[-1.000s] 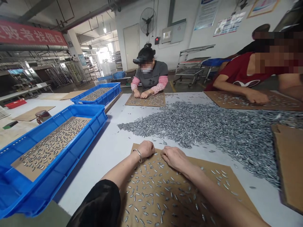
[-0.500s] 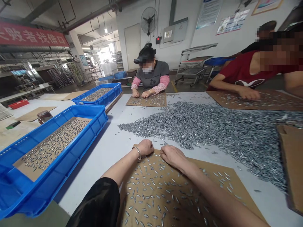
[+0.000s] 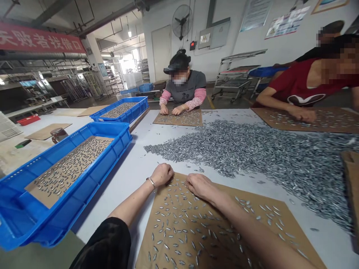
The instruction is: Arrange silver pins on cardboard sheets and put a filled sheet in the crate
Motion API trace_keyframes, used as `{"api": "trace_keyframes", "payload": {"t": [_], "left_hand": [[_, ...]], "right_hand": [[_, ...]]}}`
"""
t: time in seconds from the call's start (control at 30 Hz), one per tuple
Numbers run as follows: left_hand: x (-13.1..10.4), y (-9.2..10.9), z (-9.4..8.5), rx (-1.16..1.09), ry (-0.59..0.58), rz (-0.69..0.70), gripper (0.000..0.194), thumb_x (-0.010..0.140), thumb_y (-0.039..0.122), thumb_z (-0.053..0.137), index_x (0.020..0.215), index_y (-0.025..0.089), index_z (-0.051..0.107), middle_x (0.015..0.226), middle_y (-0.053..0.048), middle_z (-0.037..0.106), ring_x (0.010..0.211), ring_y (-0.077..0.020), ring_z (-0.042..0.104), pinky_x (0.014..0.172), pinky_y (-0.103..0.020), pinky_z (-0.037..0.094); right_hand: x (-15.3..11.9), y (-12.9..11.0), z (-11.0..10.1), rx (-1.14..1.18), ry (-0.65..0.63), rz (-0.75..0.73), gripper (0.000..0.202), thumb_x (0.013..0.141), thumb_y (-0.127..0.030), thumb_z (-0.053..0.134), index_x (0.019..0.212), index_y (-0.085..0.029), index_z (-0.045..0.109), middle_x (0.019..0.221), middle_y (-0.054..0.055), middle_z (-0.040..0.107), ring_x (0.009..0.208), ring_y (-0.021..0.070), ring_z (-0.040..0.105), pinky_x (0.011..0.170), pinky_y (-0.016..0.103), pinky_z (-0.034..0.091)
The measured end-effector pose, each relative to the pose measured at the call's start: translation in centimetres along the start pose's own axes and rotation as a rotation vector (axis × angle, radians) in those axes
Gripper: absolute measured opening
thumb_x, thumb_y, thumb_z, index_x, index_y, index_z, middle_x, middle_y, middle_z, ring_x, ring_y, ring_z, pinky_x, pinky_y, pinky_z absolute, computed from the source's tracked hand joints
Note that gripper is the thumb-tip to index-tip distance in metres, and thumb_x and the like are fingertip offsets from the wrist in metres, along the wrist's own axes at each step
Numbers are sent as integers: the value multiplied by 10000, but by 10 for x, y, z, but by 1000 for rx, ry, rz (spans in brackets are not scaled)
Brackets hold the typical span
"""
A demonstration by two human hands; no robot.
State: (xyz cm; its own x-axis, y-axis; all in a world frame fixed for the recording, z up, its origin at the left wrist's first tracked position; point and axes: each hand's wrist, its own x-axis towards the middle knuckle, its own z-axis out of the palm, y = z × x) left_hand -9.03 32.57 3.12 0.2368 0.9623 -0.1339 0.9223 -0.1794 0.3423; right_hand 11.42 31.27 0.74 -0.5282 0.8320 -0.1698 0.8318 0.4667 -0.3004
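Note:
A brown cardboard sheet [image 3: 165, 250] lies in front of me, dotted with small silver spindle-shaped metal pieces [image 3: 193, 244]. My left hand [image 3: 162, 174], with a bracelet at the wrist, is curled closed at the sheet's far left corner. Just right of it, my right hand [image 3: 200, 185] rests closed over the sheet's far edge, fingertips bent down toward the pieces. What either hand pinches, if anything, is hidden by the fingers. Beyond the sheet spreads a large heap of the same metal pieces [image 3: 252, 153] on the white table [image 3: 117, 190].
A blue tray [image 3: 112, 160] at left holds a cardboard sheet with pieces; another blue tray [image 3: 144, 104] stands behind it. Cardboard [image 3: 352, 186] sits at the right edge. Two co-workers [image 3: 185, 86] [image 3: 303, 86] bend over their own sheets across the heap. A brown jar [image 3: 58, 135] stands at far left.
The view has shifted slightly, so the scene sits further right. My left hand has moved a little left, toward the sheet's corner. My right hand stays close to the far edge.

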Motion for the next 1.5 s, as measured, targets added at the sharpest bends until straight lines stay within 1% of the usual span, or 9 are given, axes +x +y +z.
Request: {"api": "trace_keyframes", "payload": {"t": [0.2,0.33,0.53,0.73,0.83,1.0,1.27,1.4,1.5], "left_hand": [[-8,-1,-1,-46,6,53,275,913,166,513,918,148,787,938,-86,796,888,-197,698,825,-264,500],[-12,7,1,-52,-14,98,277,915,163,503,940,140,778,987,-97,785,909,-194,695,836,-257,505],[-21,38,18,-17,-134,198,204,893,164,566,870,180,768,950,-53,789,865,-176,701,804,-236,507],[-27,61,30,100,-165,200,216,932,211,547,933,196,762,1032,-92,776,928,-219,713,847,-284,533],[-26,66,36,151,-163,194,236,962,239,525,968,191,756,1079,-117,762,990,-239,716,894,-306,543],[-24,72,43,215,-166,167,254,965,223,511,971,160,757,1096,-164,762,1022,-270,727,929,-347,559],[-20,81,37,255,-197,124,256,943,208,534,978,149,780,1065,-182,785,1015,-284,746,893,-342,578],[-18,82,36,258,-212,110,272,931,167,522,984,134,787,1044,-189,793,1000,-274,755,864,-320,580],[-17,81,36,259,-216,111,285,923,172,519,993,129,791,1027,-191,797,989,-276,761,845,-312,583]], "right_hand": [[-17,23,-20,17,108,71,210,975,-229,560,924,-214,763,1036,74,753,939,206,658,744,272,366],[-41,35,-15,-37,40,106,227,971,-220,548,843,-201,734,944,81,735,846,203,640,693,286,337],[-54,23,14,3,47,48,200,990,-212,543,856,-184,689,949,86,693,849,198,627,713,280,334],[-53,15,8,-32,23,58,230,1016,-191,482,965,-165,705,1010,126,721,920,235,658,756,304,354],[-57,13,2,-92,27,83,266,1023,-176,450,999,-146,713,1040,154,728,938,255,672,771,323,364],[-63,6,-1,-135,22,21,313,1013,-140,428,945,-163,732,1029,148,737,941,256,671,799,338,360],[-65,4,-2,-85,21,71,282,1014,-175,466,923,-176,733,1044,122,737,912,232,682,750,319,356],[-60,-4,1,-75,26,115,305,1043,-241,454,954,-159,734,1047,136,749,937,252,704,709,314,355],[-57,-9,3,-92,24,141,299,1033,-217,451,984,-141,737,1029,152,757,925,265,711,696,320,362]]}}
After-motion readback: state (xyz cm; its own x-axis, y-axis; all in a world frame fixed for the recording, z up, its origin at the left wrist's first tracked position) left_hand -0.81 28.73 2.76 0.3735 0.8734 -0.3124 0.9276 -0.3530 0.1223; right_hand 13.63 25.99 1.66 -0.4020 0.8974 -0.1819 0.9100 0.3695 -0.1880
